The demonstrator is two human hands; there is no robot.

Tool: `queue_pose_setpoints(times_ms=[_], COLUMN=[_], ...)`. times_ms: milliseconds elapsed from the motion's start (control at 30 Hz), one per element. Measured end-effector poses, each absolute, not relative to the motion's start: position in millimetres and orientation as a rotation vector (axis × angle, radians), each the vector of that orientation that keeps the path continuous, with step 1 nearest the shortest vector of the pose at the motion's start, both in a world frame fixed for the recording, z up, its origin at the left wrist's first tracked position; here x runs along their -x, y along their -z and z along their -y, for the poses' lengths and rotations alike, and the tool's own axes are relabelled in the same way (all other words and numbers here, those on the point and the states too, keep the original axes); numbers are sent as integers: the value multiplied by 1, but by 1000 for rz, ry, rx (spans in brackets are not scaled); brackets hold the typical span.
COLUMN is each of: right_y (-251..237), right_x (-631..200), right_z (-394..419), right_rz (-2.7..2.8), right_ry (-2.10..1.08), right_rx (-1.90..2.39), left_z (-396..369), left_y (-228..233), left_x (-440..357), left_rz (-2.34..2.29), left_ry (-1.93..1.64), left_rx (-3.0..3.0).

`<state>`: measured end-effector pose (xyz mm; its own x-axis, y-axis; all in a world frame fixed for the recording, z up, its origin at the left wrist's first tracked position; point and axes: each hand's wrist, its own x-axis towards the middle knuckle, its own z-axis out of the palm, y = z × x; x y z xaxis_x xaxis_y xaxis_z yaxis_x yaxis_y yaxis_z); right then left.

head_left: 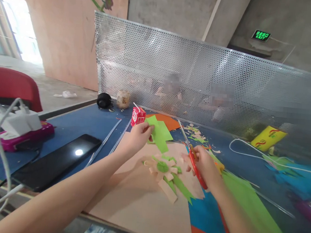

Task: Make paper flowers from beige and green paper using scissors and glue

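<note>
A piece of green paper [161, 133] is pinched between the thumb and fingers of my left hand [141, 134], over the far part of a large beige sheet [125, 198]. My right hand [201, 159] grips red-handled scissors [195, 164], blades pointing up and away, to the right of the green paper. Whether the blades are slightly apart is hard to tell. Between and below my hands, a paper flower [162, 167] with a green centre and curled beige and green strips lies on the beige sheet.
A red drink carton [138, 116] stands behind my left hand. A black phone [57, 162] and a power strip [22, 133] with white plugs lie left. Paper scraps [196, 133], a yellow packet [269, 138] and green sheets [253, 210] lie right. A perforated metal screen [154, 68] borders the table.
</note>
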<state>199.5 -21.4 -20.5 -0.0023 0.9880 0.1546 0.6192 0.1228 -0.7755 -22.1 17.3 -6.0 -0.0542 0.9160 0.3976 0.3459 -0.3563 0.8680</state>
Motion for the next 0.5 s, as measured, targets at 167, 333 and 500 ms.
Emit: queue_pose_setpoints(times_ms=[167,333,500], right_y=[31,42,37], right_x=[-192,-181,-167], right_z=[21,23,31], right_rz=[1832,1876,2032], right_ry=[-657,-741,-620], right_rx=[1473,1335,1304], left_z=[-31,-42,-50], left_y=[13,20,18], left_x=[35,45,52], left_rz=[-1574,-1613,-1623], left_ry=[-1404,-1387,-1456], left_rx=[-1824,-1797,-1701])
